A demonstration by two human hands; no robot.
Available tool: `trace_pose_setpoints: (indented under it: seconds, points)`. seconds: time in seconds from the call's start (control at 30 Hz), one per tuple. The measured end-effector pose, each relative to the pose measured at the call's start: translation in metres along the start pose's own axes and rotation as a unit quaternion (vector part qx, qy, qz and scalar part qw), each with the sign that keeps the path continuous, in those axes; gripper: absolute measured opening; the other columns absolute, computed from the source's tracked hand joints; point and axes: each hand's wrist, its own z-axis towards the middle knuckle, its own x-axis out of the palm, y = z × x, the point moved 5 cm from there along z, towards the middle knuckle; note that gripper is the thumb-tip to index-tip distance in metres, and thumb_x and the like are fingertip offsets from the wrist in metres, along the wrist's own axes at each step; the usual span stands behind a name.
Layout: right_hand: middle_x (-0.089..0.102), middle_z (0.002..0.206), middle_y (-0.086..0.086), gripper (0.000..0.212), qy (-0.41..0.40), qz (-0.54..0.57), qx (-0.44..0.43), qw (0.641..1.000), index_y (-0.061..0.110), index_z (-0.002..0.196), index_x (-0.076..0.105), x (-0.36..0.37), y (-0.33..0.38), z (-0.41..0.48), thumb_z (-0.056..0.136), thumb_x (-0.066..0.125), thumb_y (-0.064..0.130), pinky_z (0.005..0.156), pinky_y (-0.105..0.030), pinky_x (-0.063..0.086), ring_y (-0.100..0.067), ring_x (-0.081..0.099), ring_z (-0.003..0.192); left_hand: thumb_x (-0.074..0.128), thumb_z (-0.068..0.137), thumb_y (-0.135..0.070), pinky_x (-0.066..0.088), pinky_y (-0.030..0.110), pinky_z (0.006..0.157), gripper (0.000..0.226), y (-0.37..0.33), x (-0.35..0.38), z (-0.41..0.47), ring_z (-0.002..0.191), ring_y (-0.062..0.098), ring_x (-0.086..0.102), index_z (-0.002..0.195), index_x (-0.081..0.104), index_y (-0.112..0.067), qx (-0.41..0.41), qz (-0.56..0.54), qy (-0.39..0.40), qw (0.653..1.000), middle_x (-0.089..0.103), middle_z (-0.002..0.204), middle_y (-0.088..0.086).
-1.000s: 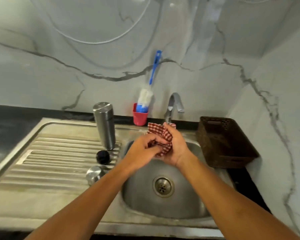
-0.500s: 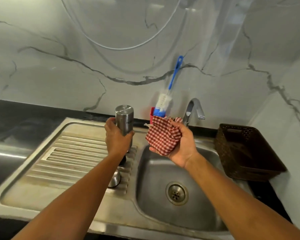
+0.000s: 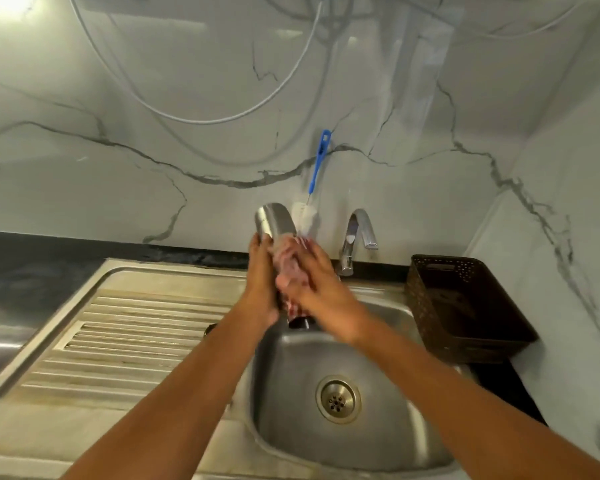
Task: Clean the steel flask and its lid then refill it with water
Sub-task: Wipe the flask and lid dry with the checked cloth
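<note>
The steel flask [image 3: 274, 220] is held upside down over the left part of the sink basin [image 3: 291, 393], its closed base pointing up and away. My left hand [image 3: 262, 285] grips its body from the left. My right hand [image 3: 312, 289] presses the red-checked cloth [image 3: 290, 261] around the flask's right side, fingers curled over it. The flask's dark mouth [image 3: 298, 323] shows below my hands. The lid parts are mostly hidden behind my left forearm; only a dark edge [image 3: 209, 329] shows on the drainboard.
The tap [image 3: 359, 233] stands at the back of the sink, no water running. A blue bottle brush [image 3: 317, 171] leans on the marble wall behind the flask. A brown basket [image 3: 465, 306] sits right of the sink. The ribbed drainboard [image 3: 136, 334] lies left.
My left hand lifted the flask off the drainboard and brought it over the basin. My right hand moved the cloth onto the flask and now wraps it.
</note>
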Motion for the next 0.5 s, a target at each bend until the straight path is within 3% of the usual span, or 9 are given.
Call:
trace_pose_setpoints:
  seconds: [0.07,0.13,0.23,0.4,0.5]
  points:
    - [0.007,0.172,0.017,0.059,-0.017,-0.024,0.017,0.999,0.058,0.156,0.025,0.009,-0.011,0.003,0.101,0.041,0.066,0.121,-0.041,0.029,-0.016,0.024,0.154,0.055,0.093,-0.075,0.062,0.044,0.085,0.078,0.017,0.003,-0.012,0.117,0.035,0.072,0.153,0.051,-0.024,-0.053,-0.001,0.019,0.998,0.069,0.135,0.019]
    - [0.016,0.170,0.010,0.054,-0.046,0.024,0.047,0.998,0.050,0.159,0.027,-0.004,-0.017,0.017,0.107,0.040,0.056,0.119,-0.039,0.032,-0.022,0.033,0.151,0.050,0.098,-0.071,0.061,0.042,0.083,0.068,0.030,0.011,-0.023,0.113,0.035,0.073,0.145,0.059,-0.023,-0.066,0.018,0.050,0.996,0.071,0.130,0.019]
    - [0.031,0.166,0.000,0.056,-0.096,0.070,0.073,0.990,0.043,0.160,0.030,-0.033,-0.026,0.034,0.107,0.046,0.050,0.119,-0.044,0.040,-0.021,0.045,0.144,0.066,0.093,-0.059,0.062,0.042,0.076,0.060,0.045,0.021,-0.035,0.101,0.036,0.076,0.146,0.052,-0.035,-0.079,0.031,0.078,0.993,0.073,0.125,0.019]
    - [0.004,0.170,0.018,0.065,0.009,0.108,0.077,0.991,0.054,0.160,0.019,0.007,-0.030,-0.002,0.108,0.049,0.028,0.116,-0.049,0.041,-0.024,0.032,0.149,0.058,0.098,-0.061,0.062,0.043,0.077,0.058,0.034,0.005,-0.026,0.107,0.037,0.075,0.145,0.058,-0.027,-0.108,0.005,0.020,0.994,0.075,0.124,0.018]
    - [-0.001,0.170,0.021,0.066,0.011,0.110,0.091,0.990,0.053,0.159,0.023,0.016,-0.035,-0.007,0.107,0.051,0.023,0.117,-0.051,0.041,-0.024,0.030,0.150,0.054,0.099,-0.064,0.062,0.040,0.072,0.061,0.037,-0.002,-0.026,0.095,0.034,0.078,0.138,0.065,-0.019,-0.132,0.010,0.005,0.991,0.077,0.116,0.018]
